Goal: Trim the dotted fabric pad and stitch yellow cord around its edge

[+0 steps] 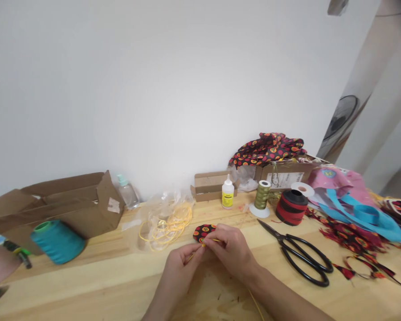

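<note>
My left hand [184, 264] and my right hand [231, 248] meet over the front middle of the wooden table. Both are closed, pinching a thin yellow cord [255, 304] where the fingertips come together. One end of the cord trails down past my right wrist toward me. Just beyond the fingertips is a small rounded piece of black fabric with red and orange print [203, 232]. My right fingers overlap its edge; whether they grip it I cannot tell. Behind my left hand lies a loose tangle of yellow cord [167, 225] on clear plastic.
Black-handled scissors [302, 254] lie at the right. Behind them stand a red and black spool [291, 207], an olive thread spool [262, 196] and a glue bottle [227, 194]. Fabric scraps [357, 236] cover the far right. At left are a teal thread cone [57, 243] and a cardboard box [103, 209].
</note>
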`<state>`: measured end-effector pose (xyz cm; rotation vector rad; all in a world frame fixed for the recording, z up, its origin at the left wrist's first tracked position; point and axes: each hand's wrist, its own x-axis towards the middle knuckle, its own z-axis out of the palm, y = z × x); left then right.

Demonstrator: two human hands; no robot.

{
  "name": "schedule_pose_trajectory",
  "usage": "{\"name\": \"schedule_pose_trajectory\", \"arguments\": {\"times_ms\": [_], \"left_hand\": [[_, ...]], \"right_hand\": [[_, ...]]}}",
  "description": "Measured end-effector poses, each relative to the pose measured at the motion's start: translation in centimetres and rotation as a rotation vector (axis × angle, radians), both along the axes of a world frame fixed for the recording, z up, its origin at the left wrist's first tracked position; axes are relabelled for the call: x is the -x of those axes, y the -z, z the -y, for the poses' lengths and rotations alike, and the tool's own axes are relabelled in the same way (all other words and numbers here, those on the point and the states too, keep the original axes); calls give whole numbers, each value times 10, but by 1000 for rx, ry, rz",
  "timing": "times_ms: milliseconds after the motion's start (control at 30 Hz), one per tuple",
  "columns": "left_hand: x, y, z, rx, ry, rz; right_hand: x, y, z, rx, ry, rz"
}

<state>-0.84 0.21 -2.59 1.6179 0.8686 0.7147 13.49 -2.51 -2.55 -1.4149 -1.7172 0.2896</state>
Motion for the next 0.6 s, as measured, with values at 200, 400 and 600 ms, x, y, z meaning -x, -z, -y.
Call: {"name": "schedule_pose_trajectory", "arguments": {"times_ms": [200, 400, 600], "left_hand": [[-2, 3, 0, -80, -22, -122], [-2, 4, 0, -63, 0, -30], [-1, 10, -3, 111, -96, 56]], "right_hand": [[2, 1, 1, -4, 37, 41], [0, 2, 0, 8, 66, 27], [-1, 3, 0, 9, 14, -49]]}}
